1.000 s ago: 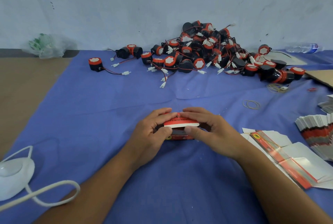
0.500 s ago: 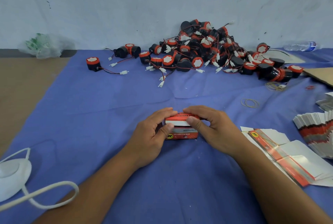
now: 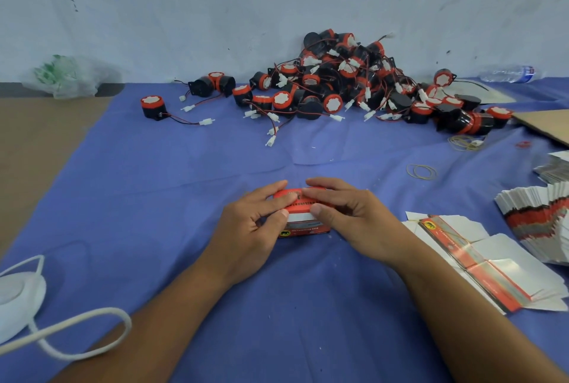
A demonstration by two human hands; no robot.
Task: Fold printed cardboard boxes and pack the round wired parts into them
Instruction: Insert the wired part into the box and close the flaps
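A small red printed cardboard box (image 3: 303, 224) stands on the blue cloth in front of me. My left hand (image 3: 249, 225) grips its left end, fingers over the top and thumb on the front. My right hand (image 3: 354, 216) grips the right end the same way, thumb on the white flap. A big heap of round black-and-red wired parts (image 3: 348, 84) lies against the far wall. One stray part (image 3: 152, 107) sits apart at the left. Flat unfolded boxes (image 3: 480, 262) lie to the right of my right forearm.
A fanned stack of flat boxes (image 3: 542, 216) sits at the right edge, with rubber bands (image 3: 421, 171) beyond it. A white lamp base with cord (image 3: 18, 299) is at the near left. A plastic bag (image 3: 64, 76) and a water bottle (image 3: 508, 73) lie by the wall.
The box's white top flap, raised a second ago, has been pushed down toward the front. Both hands stayed on the box, fingers sliding over its top.
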